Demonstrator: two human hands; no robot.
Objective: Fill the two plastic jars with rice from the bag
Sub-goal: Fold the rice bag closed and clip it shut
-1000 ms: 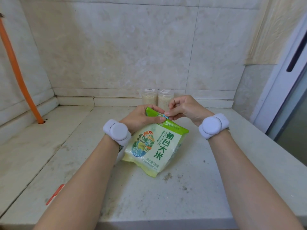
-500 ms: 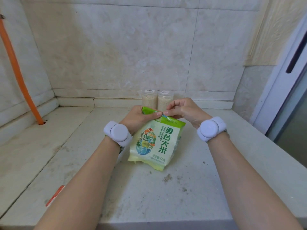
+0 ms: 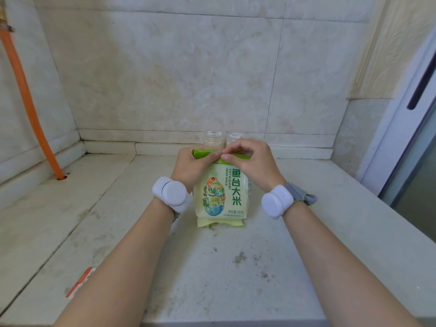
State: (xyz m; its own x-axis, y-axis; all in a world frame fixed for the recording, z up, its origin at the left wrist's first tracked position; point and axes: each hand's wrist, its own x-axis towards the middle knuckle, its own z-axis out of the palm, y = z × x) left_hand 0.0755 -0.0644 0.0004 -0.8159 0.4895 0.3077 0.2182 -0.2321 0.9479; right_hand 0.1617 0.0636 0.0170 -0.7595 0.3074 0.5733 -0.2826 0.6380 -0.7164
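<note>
A pale yellow rice bag (image 3: 220, 197) with a green top strip stands upright on the stone counter (image 3: 212, 279). My left hand (image 3: 192, 167) pinches the left part of the green top edge. My right hand (image 3: 253, 164) pinches the same edge just to the right, thumbs almost touching. Behind the hands two clear plastic jars with lids stand side by side against the back wall: the left jar (image 3: 213, 138) and the right jar (image 3: 232, 137). Both show pale grains inside and are mostly hidden by my hands.
An orange pipe (image 3: 28, 107) runs down the left wall into the counter. A small red and white scrap (image 3: 81, 280) lies near the counter's front left. A sliding door frame (image 3: 405, 128) borders the right side. The counter's front edge is close below my forearms.
The bag has been turned from a tilt to upright and square to me, and shifted slightly right. Both hands moved with it and stay pinched on its top edge.
</note>
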